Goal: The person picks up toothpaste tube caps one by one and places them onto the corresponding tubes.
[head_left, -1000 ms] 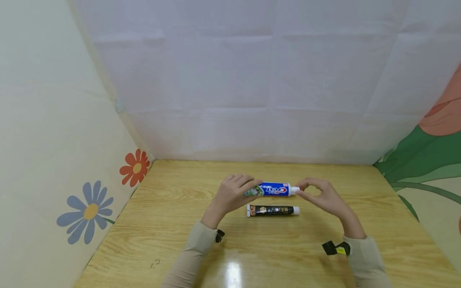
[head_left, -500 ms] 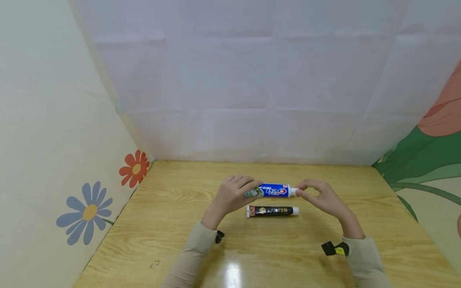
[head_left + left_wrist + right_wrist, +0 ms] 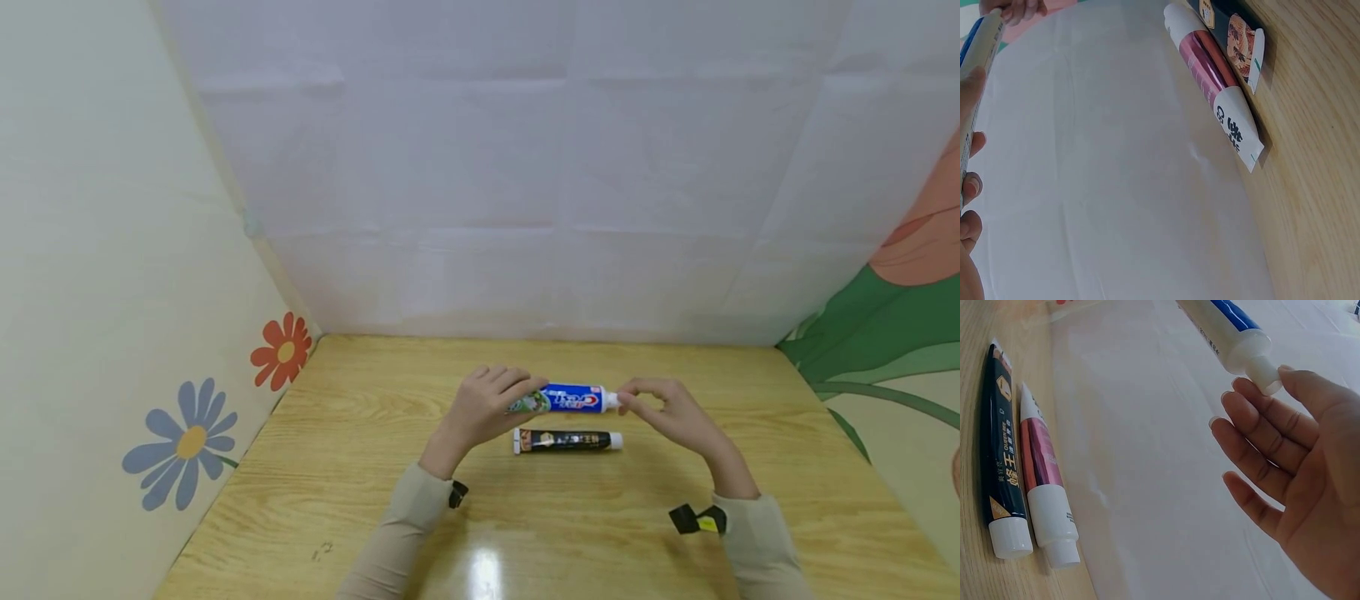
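My left hand (image 3: 480, 408) grips a blue, white and green toothpaste tube (image 3: 573, 398) by its flat end, its fingers and thumb covering that end. The tube lies sideways, its neck pointing right. My right hand (image 3: 678, 414) pinches the small white cap (image 3: 1263, 376) at the neck between thumb and index finger, with the other fingers spread loosely below. In both wrist views the tube is held up off the table. Beneath it lies a black toothpaste tube (image 3: 572, 440) with a white cap. Alongside that rests a pink and white tube (image 3: 1044, 469), hidden in the head view.
A wood-grain table (image 3: 337, 467) carries the two lying tubes. A white sheet (image 3: 480, 208) hangs at its back edge. The left wall (image 3: 90, 292) bears painted flowers, and painted leaves (image 3: 892, 342) cover the right side.
The held tube and the right fingertips at its cap sit slightly lower in the head view. Both hands otherwise keep their places, and the black tube stays put.
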Available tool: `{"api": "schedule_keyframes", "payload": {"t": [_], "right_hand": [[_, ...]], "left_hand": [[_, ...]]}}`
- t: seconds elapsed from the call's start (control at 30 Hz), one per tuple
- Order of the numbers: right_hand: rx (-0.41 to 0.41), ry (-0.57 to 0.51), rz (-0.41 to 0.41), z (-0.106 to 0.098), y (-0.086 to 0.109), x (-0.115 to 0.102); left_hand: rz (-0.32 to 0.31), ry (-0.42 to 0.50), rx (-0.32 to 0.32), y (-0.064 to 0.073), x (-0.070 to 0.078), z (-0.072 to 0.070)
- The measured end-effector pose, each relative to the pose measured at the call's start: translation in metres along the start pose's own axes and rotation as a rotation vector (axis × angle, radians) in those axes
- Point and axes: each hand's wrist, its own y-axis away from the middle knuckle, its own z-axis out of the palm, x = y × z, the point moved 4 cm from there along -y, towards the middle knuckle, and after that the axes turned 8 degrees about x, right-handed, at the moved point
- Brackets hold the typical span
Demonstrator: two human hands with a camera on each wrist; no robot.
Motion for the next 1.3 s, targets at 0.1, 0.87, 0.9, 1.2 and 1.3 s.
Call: {"api": "schedule_keyframes", "payload": {"t": [0.1, 0.87, 0.9, 1.2, 1.3], "right_hand": [[-0.002, 0.004, -0.011, 0.000, 0.000, 0.000], [-0.014, 0.005, -0.056, -0.005, -0.003, -0.038], [-0.013, 0.006, -0.057, -0.004, -0.003, -0.037], [-0.013, -0.029, -0.048, 0.003, 0.000, -0.003], [-0.023, -0.043, -0.040, 0.003, 0.001, 0.001]], "left_hand": [[0.002, -0.005, -0.003, 0.000, 0.000, 0.000], [0.013, -0.024, -0.004, 0.000, 0.001, 0.000], [0.014, -0.025, -0.004, 0.000, 0.002, 0.000], [0.011, -0.025, -0.011, 0.000, 0.001, 0.000], [0.007, -0.019, -0.011, 0.000, 0.001, 0.000]]}}
